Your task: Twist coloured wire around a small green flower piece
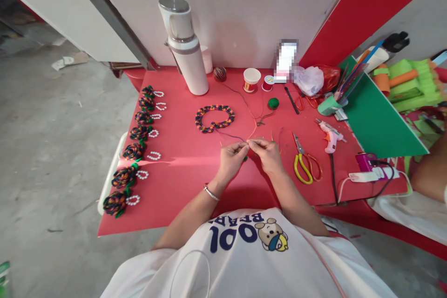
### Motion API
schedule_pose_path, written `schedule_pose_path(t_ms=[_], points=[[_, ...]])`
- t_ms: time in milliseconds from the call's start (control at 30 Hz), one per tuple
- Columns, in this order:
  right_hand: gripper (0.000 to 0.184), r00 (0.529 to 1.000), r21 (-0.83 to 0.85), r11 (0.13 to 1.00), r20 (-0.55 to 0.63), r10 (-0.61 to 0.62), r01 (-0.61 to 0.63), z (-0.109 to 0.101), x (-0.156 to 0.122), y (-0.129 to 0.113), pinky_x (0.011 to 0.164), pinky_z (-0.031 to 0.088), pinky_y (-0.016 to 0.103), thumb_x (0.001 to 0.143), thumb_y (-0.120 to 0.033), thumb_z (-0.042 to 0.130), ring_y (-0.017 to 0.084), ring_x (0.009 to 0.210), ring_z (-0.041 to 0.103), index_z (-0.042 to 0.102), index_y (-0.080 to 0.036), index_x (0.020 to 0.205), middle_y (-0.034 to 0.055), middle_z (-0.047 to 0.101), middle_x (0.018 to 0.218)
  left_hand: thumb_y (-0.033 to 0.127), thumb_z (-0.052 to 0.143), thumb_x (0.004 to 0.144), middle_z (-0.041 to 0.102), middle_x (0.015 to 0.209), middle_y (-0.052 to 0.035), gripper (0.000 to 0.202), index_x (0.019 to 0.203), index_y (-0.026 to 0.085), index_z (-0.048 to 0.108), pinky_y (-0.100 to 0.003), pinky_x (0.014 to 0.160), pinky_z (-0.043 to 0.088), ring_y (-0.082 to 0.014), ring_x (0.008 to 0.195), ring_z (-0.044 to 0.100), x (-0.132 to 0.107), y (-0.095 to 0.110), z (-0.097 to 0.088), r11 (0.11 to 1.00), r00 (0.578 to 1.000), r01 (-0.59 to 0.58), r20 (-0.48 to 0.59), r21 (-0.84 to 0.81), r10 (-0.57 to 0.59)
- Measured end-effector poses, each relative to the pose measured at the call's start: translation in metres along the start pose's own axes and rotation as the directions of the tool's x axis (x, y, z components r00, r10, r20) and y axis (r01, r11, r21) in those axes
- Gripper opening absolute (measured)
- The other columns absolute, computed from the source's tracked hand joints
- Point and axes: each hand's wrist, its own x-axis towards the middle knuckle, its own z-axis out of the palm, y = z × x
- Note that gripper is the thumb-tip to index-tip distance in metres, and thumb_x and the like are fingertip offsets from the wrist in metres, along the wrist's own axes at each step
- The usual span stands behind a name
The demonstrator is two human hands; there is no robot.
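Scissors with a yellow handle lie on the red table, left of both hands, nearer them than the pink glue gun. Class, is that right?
The side is wrong: in the head view, the scissors lie right of the left hand and right hand, on the red table, nearer them than the pink glue gun.

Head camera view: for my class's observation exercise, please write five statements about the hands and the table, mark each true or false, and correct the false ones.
1. The left hand and right hand meet at their fingertips. True.

2. The multicoloured yarn loop hangs from the left wrist. False: it lies on the red table.

3. White bead rings lie beside the row of yarn flowers. True.

4. The yellow-handled scissors are in the right hand. False: they lie on the table.

5. The pink glue gun lies to the right of those scissors. True.
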Motion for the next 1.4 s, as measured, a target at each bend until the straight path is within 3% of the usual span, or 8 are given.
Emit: schedule_pose_path(t_ms=[333,500,600,700,867,1000,1167,1400], points=[[0.028,1.000,-0.050,0.999,0.025,0.018,-0.017,-0.005,-0.004,-0.008,0.084,0.056,0.037,0.072,-0.052,0.084,0.023,0.085,0.073,0.083,-0.025,0.078,0.0034,0.080,0.083,0.040,0.084,0.070,0.061,0.056,-0.0003,0.027,0.072,0.014,0.078,-0.023,0.050,0.040,-0.0090,0.050,0.048,0.000,0.001,0.000,0.999,0.999,0.038,0.023,-0.019,-0.037],[0.040,0.991,-0.115,0.993,-0.127,-0.033,0.018,-0.047,0.008,-0.023,0.065,0.056,0.031,0.081,-0.056,0.078,0.022,0.084,0.074,0.082,-0.024,0.103,0.0070,0.082,0.091,0.041,0.085,0.069,0.062,0.057,-0.0005,0.028,0.072,0.015,0.076,-0.024,0.052,0.046,-0.0103,0.052,0.053,0.001,0.001,0.001,0.987,0.995,0.093,-0.012,-0.133,-0.095],[0.040,0.955,-0.171,0.983,-0.277,-0.106,0.060,-0.076,0.015,-0.030,0.060,0.053,0.029,0.077,-0.050,0.081,0.022,0.083,0.075,0.081,-0.022,0.105,0.0094,0.082,0.094,0.041,0.086,0.067,0.062,0.057,-0.0006,0.030,0.071,0.014,0.074,-0.023,0.051,0.046,-0.0099,0.051,0.054,0.000,0.002,0.003,0.975,0.990,0.137,-0.016,-0.174,-0.142],[0.036,0.953,-0.228,0.972,-0.279,-0.120,0.055,-0.086,0.014,-0.029,0.061,0.055,0.030,0.078,-0.047,0.081,0.022,0.084,0.074,0.081,-0.021,0.103,0.0098,0.081,0.094,0.042,0.088,0.065,0.062,0.057,-0.0003,0.031,0.071,0.014,0.074,-0.022,0.047,0.043,-0.0078,0.047,0.050,-0.001,0.003,0.005,0.969,0.986,0.160,-0.014,-0.189,-0.166],[0.032,1.000,-0.225,0.974,0.005,-0.025,0.026,-0.059,0.000,-0.017,0.075,0.059,0.034,0.076,-0.044,0.084,0.021,0.084,0.073,0.082,-0.023,0.101,0.0056,0.081,0.092,0.047,0.089,0.062,0.056,0.049,0.0034,0.038,0.072,0.014,0.073,-0.021,0.037,0.027,-0.0032,0.035,0.032,-0.001,0.006,0.005,0.958,0.980,0.192,-0.007,-0.215,-0.198],[0.046,0.979,-0.065,0.998,0.202,0.036,-0.023,-0.027,-0.009,-0.012,0.081,0.061,0.035,0.065,-0.039,0.093,0.021,0.091,0.074,0.080,-0.025,0.107,0.0042,0.080,0.101,0.050,0.090,0.062,0.051,0.044,0.0052,0.041,0.073,0.014,0.072,-0.021,0.035,0.021,-0.0037,0.033,0.031,0.000,0.006,0.004,0.955,0.982,0.186,-0.002,-0.229,-0.191],[0.035,0.996,-0.052,0.995,0.036,0.083,-0.081,-0.010,-0.008,-0.008,0.056,0.055,0.028,0.069,-0.047,0.088,0.018,0.069,0.068,0.080,-0.022,0.092,0.0033,0.078,0.083,0.049,0.089,0.065,0.049,0.043,0.0061,0.040,0.076,0.014,0.074,-0.020,0.037,0.028,-0.0044,0.035,0.034,0.000,0.005,0.003,0.962,0.984,0.174,-0.005,-0.209,-0.179],[0.046,0.984,0.136,0.989,-0.153,0.087,-0.066,0.002,-0.012,0.001,0.059,0.056,0.026,0.072,-0.055,0.084,0.019,0.079,0.074,0.075,-0.023,0.104,0.0062,0.080,0.094,0.048,0.089,0.067,0.050,0.046,0.0064,0.039,0.078,0.014,0.074,-0.020,0.038,0.030,-0.0037,0.036,0.034,-0.002,0.003,0.005,0.956,0.983,0.164,-0.043,-0.243,-0.179]])
